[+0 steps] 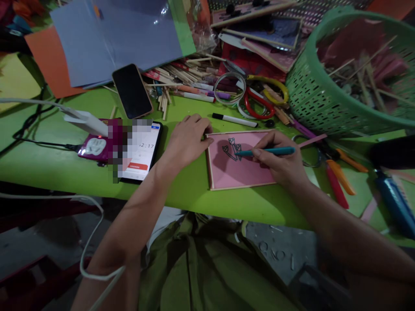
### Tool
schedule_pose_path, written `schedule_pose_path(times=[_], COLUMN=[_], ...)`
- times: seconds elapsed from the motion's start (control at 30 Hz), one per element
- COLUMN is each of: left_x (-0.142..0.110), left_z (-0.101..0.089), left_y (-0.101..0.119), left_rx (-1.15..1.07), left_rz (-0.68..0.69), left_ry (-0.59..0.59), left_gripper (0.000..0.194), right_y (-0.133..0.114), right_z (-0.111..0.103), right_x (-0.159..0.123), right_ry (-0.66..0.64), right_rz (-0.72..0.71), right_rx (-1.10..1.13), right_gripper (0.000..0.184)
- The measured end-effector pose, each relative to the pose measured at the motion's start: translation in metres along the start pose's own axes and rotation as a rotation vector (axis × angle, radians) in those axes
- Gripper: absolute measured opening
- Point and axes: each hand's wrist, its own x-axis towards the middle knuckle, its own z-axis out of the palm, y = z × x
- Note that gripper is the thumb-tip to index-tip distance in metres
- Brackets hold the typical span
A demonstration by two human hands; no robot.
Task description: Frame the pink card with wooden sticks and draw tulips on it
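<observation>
A pink sheet edged with thin wooden sticks lies on the green table in front of me. Dark outlines of several tulip-like flowers on stems show near its middle. My right hand grips a teal pen, its tip touching the drawing by the stems. At the sheet's upper left corner rests my left hand, palm down with fingers loosely extended, thumb at the wooden edge. It holds nothing that I can see. Just beyond the sheet lies a white marker with a black cap.
Left of my arm are a lit phone, a dark phone and a purple box with a white plug. Scissors, markers and wooden sticks crowd the back. A green basket of scraps and orange-red pliers are at right.
</observation>
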Motion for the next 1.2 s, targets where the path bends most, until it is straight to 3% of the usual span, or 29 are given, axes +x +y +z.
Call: schedule_pose_path(times=[0.47, 1.2], left_x=[0.0004, -0.0005], left_z=[0.0004, -0.0017], left_y=[-0.0008, -0.0002], left_rx=[-0.013, -0.009], left_rz=[0.000, -0.001], left_ry=[0.003, -0.004], left_gripper=[0.022, 0.020], right_y=[0.0023, 0.0009], right_z=[-0.0043, -0.0031], right_x=[-0.0028, -0.0020], right_ry=[-0.019, -0.023], right_rz=[0.006, -0.002], right_rx=[0.011, -0.017], right_gripper=[0.018, 0.025])
